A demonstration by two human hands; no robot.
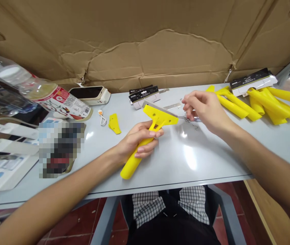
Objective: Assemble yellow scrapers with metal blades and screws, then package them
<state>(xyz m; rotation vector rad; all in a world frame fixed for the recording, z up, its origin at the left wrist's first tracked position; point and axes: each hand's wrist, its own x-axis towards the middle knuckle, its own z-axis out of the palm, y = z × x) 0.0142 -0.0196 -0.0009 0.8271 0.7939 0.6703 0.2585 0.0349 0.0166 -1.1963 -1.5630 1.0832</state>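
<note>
A yellow scraper with a metal blade along its head is gripped round the handle by my left hand. Two screw holes show in its head. My right hand is to the right of the blade, thumb and fingertips pinched together; anything between them is too small to make out. Right under its curled fingers is a screwdriver with a clear handle, and I cannot tell whether they hold it or it lies on the table. Small screws are scattered below. A loose blade lies behind.
A yellow cover piece and a short white cable lie left of the scraper. Black-and-white packages stand behind. Several yellow handles are piled right. A bottle, a phone-like device and power strips occupy the left.
</note>
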